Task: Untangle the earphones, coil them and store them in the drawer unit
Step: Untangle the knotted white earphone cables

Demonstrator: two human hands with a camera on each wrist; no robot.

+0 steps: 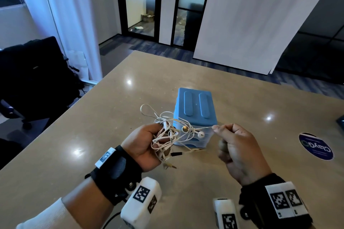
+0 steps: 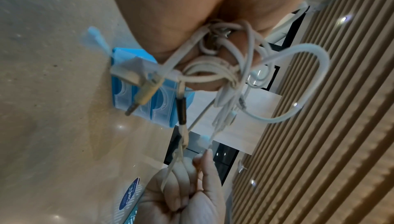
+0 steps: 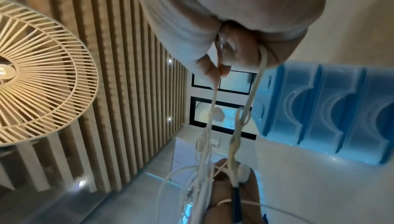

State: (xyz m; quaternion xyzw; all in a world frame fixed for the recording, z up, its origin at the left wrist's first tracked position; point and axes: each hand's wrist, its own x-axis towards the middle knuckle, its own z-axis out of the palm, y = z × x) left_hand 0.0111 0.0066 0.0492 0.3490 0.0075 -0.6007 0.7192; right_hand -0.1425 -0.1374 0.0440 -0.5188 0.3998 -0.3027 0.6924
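Note:
A tangle of white earphones (image 1: 172, 132) hangs in the air in front of a small blue drawer unit (image 1: 195, 112) on the table. My left hand (image 1: 147, 143) grips the knotted bundle (image 2: 215, 72), with loops and two jack plugs (image 2: 147, 96) dangling below it. My right hand (image 1: 234, 147) pinches a strand (image 1: 206, 127) between thumb and fingers and holds it taut to the right of the bundle. The right wrist view shows two cords (image 3: 215, 96) running from my right fingers (image 3: 236, 49) down to the left hand (image 3: 232, 199). Two earbuds (image 1: 200, 134) hang between my hands.
The beige table (image 1: 93, 135) stretches out around the drawer unit (image 3: 324, 113), whose three drawers look closed. A round blue sticker (image 1: 315, 146) lies at the right. A black office chair (image 1: 35, 72) stands off the table's left edge.

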